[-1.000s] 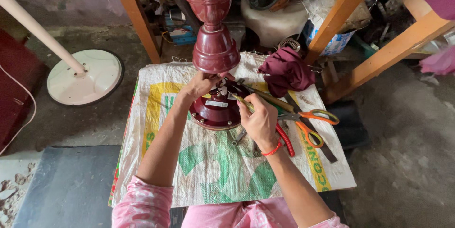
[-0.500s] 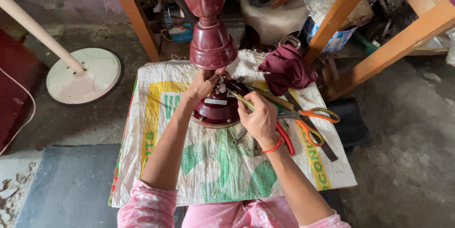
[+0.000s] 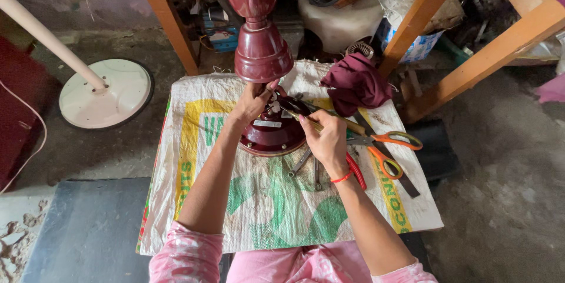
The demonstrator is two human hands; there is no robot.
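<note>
The left hand (image 3: 254,102) pinches small parts at the top of the maroon fan motor housing (image 3: 272,133), steadying it at the sack-covered table's (image 3: 265,212) centre; the right hand (image 3: 326,139) grips a screwdriver (image 3: 321,116) angled inward (for reach); orange scissors (image 3: 382,145) lie right.

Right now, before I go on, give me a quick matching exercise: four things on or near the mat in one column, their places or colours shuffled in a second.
Things:
1. scissors
2. cloth
3. round base
4. motor housing

Descriptions:
A. white, on the floor left of the mat
B. maroon dome under the left hand
C. orange handles, beside the right hand
D. dark red, bunched at the mat's far right corner

Pairs: 1-C, 2-D, 3-A, 4-B
</note>
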